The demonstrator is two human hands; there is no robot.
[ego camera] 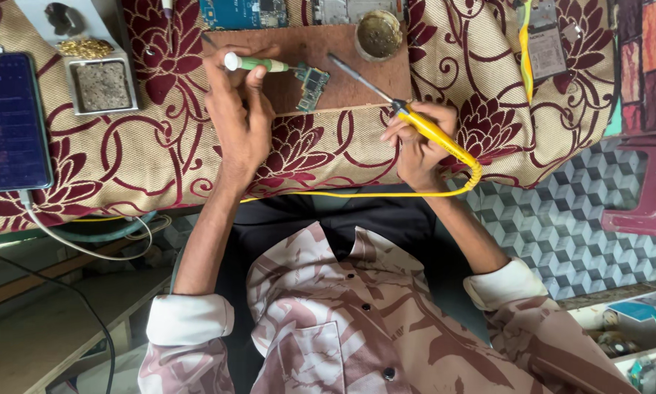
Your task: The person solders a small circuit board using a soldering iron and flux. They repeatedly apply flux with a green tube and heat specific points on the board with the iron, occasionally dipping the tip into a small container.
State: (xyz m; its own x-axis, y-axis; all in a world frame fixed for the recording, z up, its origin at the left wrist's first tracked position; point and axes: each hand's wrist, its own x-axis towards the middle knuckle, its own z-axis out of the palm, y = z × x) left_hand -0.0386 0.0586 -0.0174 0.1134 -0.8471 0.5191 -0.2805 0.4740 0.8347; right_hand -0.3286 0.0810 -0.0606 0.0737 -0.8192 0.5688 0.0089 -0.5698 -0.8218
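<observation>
My left hand grips a green-handled tool whose tip rests against a small dark circuit board lying on a brown wooden board. My right hand holds a yellow soldering iron like a pen. Its metal tip points up and left over the wooden board, a little right of the circuit board. The iron's yellow cord runs along the table's near edge.
A round tin of brownish paste sits at the wooden board's far right corner. A metal tray with a sponge and brass wool stands at left. A phone with a cable lies far left. More circuit boards lie at the back.
</observation>
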